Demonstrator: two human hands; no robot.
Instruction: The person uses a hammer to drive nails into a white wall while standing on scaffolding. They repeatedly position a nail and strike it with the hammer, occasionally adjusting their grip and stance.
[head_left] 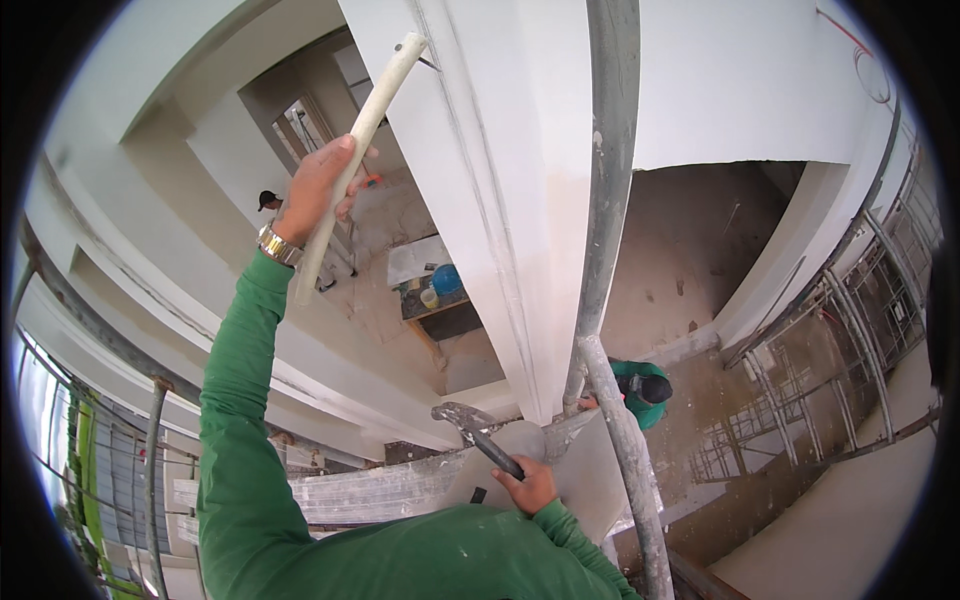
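Observation:
My left hand point(318, 190) is raised, its fingers wrapped round a pale wooden strip point(372, 112). A nail point(428, 64) goes through the strip's top end, with a part showing on either side. That end is at the edge of a tall white column point(455, 165) marked with grey lines; whether it touches cannot be told. A metal watch point(278, 246) is on my left wrist. Lower down, close to my body, my right hand point(532, 485) is closed on the dark handle of a hammer point(494, 452). The hammer's head points up and left, away from the strip.
A thick scaffold pipe point(612, 150) runs upright just right of the column. Wooden planks point(375, 490) lie below me. Far down stand a co-worker in green point(640, 390) and a capped person point(270, 202). A table point(440, 298) holds a blue bucket point(446, 279). More scaffolding point(860, 330) stands at right.

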